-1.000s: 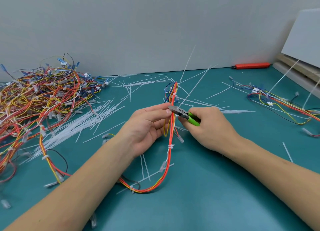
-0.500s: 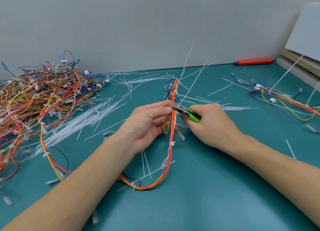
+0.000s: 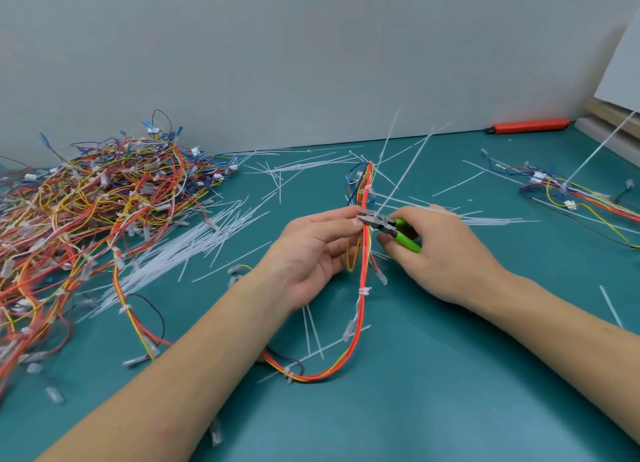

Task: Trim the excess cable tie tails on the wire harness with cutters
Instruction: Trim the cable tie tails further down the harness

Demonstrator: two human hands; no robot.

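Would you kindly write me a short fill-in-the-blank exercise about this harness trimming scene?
1. The cutters in the right hand have ____ handles.
2. The left hand holds the wire harness above a ____ mat.
3. An ____ tool lies by the wall.

Missing words: green; teal; orange

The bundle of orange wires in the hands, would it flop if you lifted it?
Probably floppy: the wire harness sags in a loop onto the mat below the left hand. Likely light, since fingertips alone hold it. Its ties probably keep the strands together.
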